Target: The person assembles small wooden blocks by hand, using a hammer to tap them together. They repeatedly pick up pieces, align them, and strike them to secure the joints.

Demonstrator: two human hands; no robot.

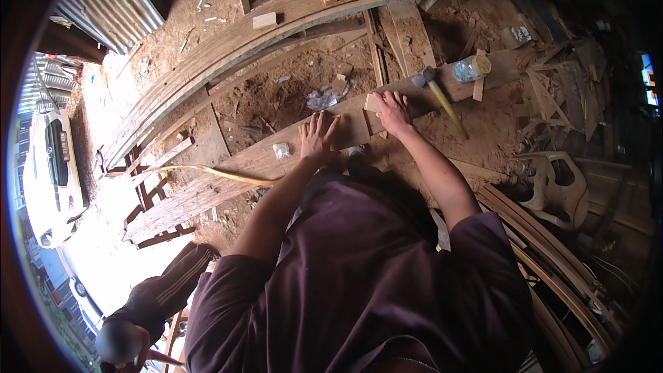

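My left hand [318, 139] lies flat with fingers spread on a short flat board [354, 132], which rests on a long wooden plank [235, 166]. Close by on the right, my right hand [394, 114] has its fingers on a small pale wooden block [371, 103] at the board's end; its grip is partly hidden. A hammer [445, 106] with a yellow handle lies across the plank, right of that hand. Beyond it, a clear plastic jar [467, 70] with a yellow lid lies on its side. Left of my left hand sits a small clear plastic packet [281, 150].
A second long beam [297, 8] runs across the far side, bearing small wood blocks [264, 21]. A broken plastic chair [561, 190] and stacked wood strips [552, 262] stand at right. Another person [162, 287] bends at lower left. A white car [56, 166] is parked at far left.
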